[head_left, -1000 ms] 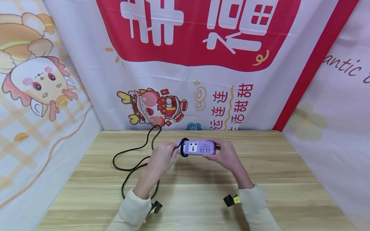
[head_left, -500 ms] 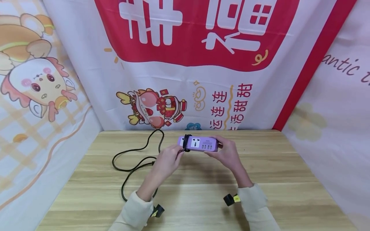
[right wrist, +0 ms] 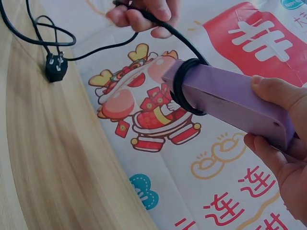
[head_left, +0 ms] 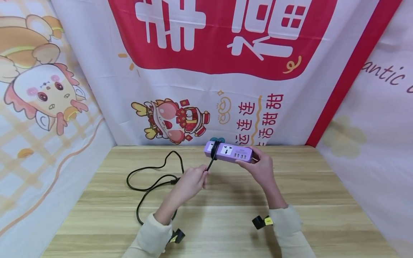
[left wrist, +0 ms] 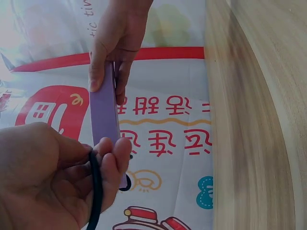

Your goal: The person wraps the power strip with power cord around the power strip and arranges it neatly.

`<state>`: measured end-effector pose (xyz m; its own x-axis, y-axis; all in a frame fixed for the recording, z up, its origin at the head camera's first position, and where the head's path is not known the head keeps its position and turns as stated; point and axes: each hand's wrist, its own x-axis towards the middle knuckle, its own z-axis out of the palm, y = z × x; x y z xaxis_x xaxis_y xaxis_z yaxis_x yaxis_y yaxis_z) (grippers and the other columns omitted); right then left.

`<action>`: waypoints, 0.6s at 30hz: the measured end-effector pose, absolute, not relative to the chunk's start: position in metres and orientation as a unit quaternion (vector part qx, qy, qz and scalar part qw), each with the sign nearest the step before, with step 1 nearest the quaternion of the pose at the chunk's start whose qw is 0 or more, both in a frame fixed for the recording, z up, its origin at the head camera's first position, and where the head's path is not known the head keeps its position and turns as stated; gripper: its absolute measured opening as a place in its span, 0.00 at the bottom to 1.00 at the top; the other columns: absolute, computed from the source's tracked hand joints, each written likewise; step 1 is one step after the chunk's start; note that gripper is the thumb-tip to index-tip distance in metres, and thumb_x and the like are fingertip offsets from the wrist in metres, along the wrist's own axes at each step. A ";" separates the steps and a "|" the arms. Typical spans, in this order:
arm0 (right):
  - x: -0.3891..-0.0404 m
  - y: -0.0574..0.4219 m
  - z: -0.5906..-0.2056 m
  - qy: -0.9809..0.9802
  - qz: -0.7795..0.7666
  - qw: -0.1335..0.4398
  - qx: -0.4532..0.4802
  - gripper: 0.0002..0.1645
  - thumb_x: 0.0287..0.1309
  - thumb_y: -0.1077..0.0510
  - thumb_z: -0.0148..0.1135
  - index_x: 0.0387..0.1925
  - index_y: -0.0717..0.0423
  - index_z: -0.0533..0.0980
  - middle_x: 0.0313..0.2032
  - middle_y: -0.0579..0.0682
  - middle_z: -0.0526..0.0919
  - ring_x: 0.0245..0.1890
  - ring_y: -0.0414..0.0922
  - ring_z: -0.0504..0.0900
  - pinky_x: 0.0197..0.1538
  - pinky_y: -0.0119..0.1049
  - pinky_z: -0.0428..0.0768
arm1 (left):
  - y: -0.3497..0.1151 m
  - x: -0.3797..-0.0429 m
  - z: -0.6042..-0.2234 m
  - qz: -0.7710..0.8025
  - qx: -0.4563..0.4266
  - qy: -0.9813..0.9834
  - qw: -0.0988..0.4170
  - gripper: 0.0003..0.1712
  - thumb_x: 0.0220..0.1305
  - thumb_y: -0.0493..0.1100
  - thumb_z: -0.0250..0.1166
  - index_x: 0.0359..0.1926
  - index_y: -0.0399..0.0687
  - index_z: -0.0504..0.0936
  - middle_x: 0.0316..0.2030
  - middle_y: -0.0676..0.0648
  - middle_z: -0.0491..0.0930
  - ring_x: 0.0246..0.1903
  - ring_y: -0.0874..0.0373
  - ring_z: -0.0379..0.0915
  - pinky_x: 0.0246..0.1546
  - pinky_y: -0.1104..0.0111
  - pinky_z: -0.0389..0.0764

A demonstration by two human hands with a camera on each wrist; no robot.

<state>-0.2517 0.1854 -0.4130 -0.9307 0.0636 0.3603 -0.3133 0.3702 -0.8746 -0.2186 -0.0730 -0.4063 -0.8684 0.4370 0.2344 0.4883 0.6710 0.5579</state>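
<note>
A purple power strip (head_left: 243,152) with white sockets and several USB ports is held up above the table, tilted so its left end is higher. My right hand (head_left: 262,171) grips its right end between thumb and fingers. Black cord (right wrist: 181,86) is wound round the strip near its left end. A short taut length of this cord runs down to my left hand (head_left: 191,182), which pinches it in front of the strip. In the left wrist view the cord (left wrist: 96,191) crosses the curled fingers and hangs down past the palm.
The cord's loose loops (head_left: 142,189) lie on the wooden table (head_left: 226,229) at left. Its black three-pin plug (right wrist: 56,67) rests on the tabletop there. A printed cloth (head_left: 193,82) hangs behind the table's back edge, with more cloth at both sides.
The power strip has risen and shifted right, tilting more. My left hand has moved from the strip's left end down toward me, drawing out a straight length of cord.
</note>
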 end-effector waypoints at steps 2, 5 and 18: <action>-0.251 0.184 -0.413 -0.807 0.562 0.168 0.065 0.37 0.45 0.49 0.81 0.58 0.51 0.78 0.53 0.55 0.83 0.49 0.50 0.83 0.45 0.26 0.83 | -0.074 -0.219 -0.408 -0.307 -0.255 -0.916 0.048 0.12 0.77 0.39 0.50 0.35 0.45 0.77 0.19 0.55 0.76 0.19 0.65 0.69 0.22 0.74 0.73; -0.251 0.181 -0.414 -0.801 0.574 0.161 0.050 0.37 0.45 0.49 0.81 0.58 0.50 0.78 0.54 0.55 0.82 0.50 0.50 0.82 0.46 0.26 0.83 | -0.075 -0.220 -0.412 -0.263 -0.255 -0.927 0.078 0.10 0.76 0.38 0.53 0.35 0.43 0.77 0.19 0.53 0.76 0.20 0.63 0.70 0.21 0.73 0.73; -0.251 0.179 -0.416 -0.784 0.604 0.145 0.000 0.42 0.44 0.46 0.81 0.62 0.49 0.76 0.56 0.53 0.81 0.54 0.48 0.80 0.47 0.24 0.81 | -0.081 -0.223 -0.421 -0.267 -0.315 -0.910 -0.043 0.07 0.74 0.32 0.50 0.44 0.44 0.74 0.25 0.51 0.80 0.26 0.61 0.76 0.29 0.72 0.76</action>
<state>-0.2508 0.1791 -0.4158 -0.9579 0.1756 0.2273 -0.1751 0.2701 -0.9468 -0.2225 -0.0814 -0.4207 -0.7977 0.5963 0.0896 0.5501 0.6588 0.5133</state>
